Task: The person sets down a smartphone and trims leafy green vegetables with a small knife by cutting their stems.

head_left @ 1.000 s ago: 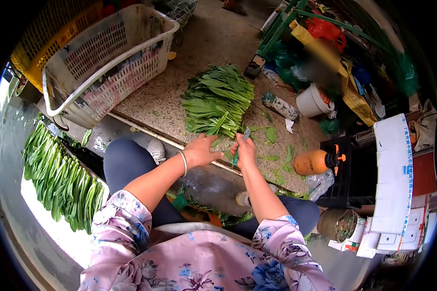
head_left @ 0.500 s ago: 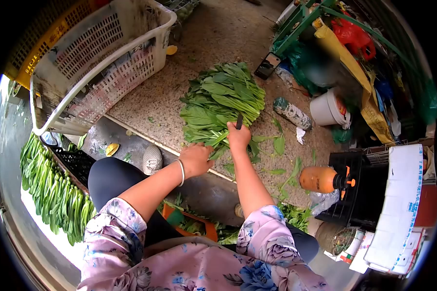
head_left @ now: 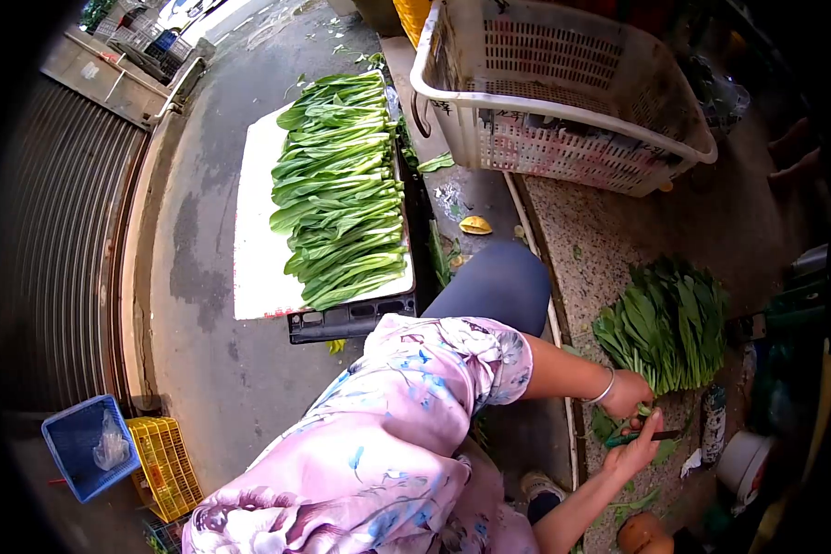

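Leafy green veg. heap (head_left: 672,323), qty 1: placed on grey speckled stone slab (head_left: 600,231); apparently left to be worked. Neat row of long-stalked green veg. (head_left: 342,194), qty 1: laid on flat white sheet (head_left: 258,231); seemingly done. L hand (head_left: 630,392): curled nr heap's stalk ends; grip hidden, can't be told. R hand (head_left: 639,447): green-handled, dark-bladed knife (head_left: 668,435) gripped.

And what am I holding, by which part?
Your right hand holds a green-handled, dark-bladed knife by its handle. Your left hand is at the stem ends of green leafy vegetables; grip unclear.
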Demonstrator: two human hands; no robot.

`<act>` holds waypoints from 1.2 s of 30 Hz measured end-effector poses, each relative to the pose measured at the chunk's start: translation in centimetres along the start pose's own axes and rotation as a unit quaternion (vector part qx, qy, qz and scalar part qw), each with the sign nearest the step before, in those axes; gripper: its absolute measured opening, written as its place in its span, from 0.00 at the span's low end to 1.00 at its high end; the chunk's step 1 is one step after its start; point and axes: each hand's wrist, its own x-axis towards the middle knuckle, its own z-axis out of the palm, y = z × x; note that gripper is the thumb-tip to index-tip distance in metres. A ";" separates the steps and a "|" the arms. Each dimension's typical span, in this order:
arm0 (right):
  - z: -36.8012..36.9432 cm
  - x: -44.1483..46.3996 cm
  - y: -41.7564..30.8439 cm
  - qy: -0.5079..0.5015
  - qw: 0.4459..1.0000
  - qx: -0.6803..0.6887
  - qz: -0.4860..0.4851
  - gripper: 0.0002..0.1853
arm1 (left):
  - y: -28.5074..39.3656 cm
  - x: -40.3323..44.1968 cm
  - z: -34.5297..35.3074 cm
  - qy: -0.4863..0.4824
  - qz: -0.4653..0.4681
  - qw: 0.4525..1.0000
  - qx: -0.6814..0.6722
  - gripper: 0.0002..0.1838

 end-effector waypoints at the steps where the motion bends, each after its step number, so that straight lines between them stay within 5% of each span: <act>1: 0.1 -0.4 -0.3 0.001 0.999 0.020 0.035 0.16 | -0.2 0.3 0.1 -0.012 -0.034 0.999 -0.014 0.17; 4: -1.9 0.0 1.7 -0.039 0.994 0.022 0.097 0.21 | -1.4 0.1 0.6 0.066 -0.003 0.997 -0.049 0.16; 11: -1.2 -3.5 1.9 -0.096 0.994 -0.026 0.040 0.25 | -0.9 -2.0 -1.7 -0.087 -0.074 0.959 -0.259 0.10; 17: 0.3 -4.1 2.4 -0.166 0.982 0.083 0.023 0.23 | -1.1 -2.7 -2.0 -0.114 -0.123 0.951 -0.259 0.10; 24: 0.3 -4.2 3.8 -0.148 0.988 0.030 -0.022 0.21 | -1.1 -2.2 -1.7 -0.129 -0.147 0.955 -0.222 0.10; 26: -0.3 -4.0 5.1 -0.132 0.991 0.028 -0.026 0.21 | -1.2 -2.1 -1.7 -0.165 -0.206 0.909 -0.323 0.11; 29: -2.0 -3.0 7.2 -0.065 0.964 0.160 0.204 0.17 | -0.7 -2.0 -1.8 -0.172 -0.212 0.912 -0.305 0.11; 32: -1.9 -0.9 8.9 0.040 0.974 0.080 0.210 0.17 | -3.6 -1.8 0.2 -0.131 -0.086 0.960 -0.234 0.12; 34: -0.7 2.1 9.4 0.048 0.983 0.094 0.150 0.16 | -3.4 -1.8 0.4 -0.114 -0.087 0.975 -0.169 0.14; 36: 0.9 4.9 9.1 0.146 0.970 0.106 0.161 0.15 | -1.1 -1.6 -0.7 -0.131 -0.098 0.984 0.074 0.17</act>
